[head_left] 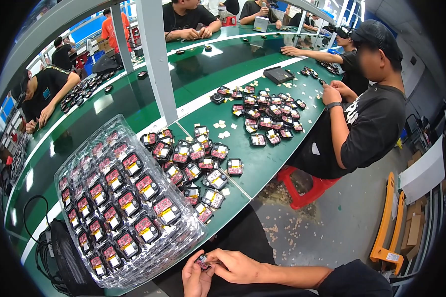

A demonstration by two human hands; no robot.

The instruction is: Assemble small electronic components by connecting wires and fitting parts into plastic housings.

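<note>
Low in front of me, over my lap, my left hand grips a small smartwatch case with a dark rim and a reddish inside. The fingers of my right hand pinch at its upper side, partly covering it; what exactly they touch is too small to tell. Up and to the left lies a stack of clear plastic trays, its top one filled with rows of similar black cases with red boards and white-yellow parts. Beside the stack is a loose heap of such cases on the green worktable.
A second heap of cases and a black box lie farther along the table, with small pale paper bits scattered around. A grey post rises behind the trays. A co-worker sits at right near a red stool. A black mesh bag stands left.
</note>
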